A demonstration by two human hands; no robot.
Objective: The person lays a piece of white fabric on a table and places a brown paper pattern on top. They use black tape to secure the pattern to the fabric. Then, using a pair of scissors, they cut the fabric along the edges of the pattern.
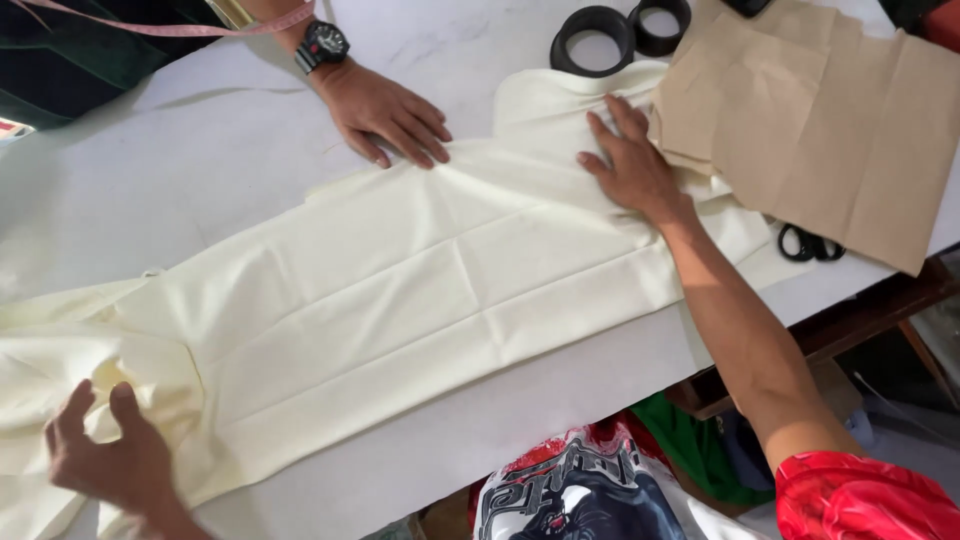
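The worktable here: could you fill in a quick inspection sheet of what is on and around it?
Surface: white table, mostly covered.
Job's things: long cream cloth panel, creased, lying flat; bunched at the near left end.
Clutter: tan paper pattern pieces; two black rings; black scissor handles partly hidden under the paper.
Hands: left hand on the bunched end; right hand pressed flat on the cloth; a co-worker's hand with a black wristwatch also flat on the cloth's far edge.
Cables: nothing seen; a pink measuring tape at the far edge.
Surroundings: green fabric under the table.
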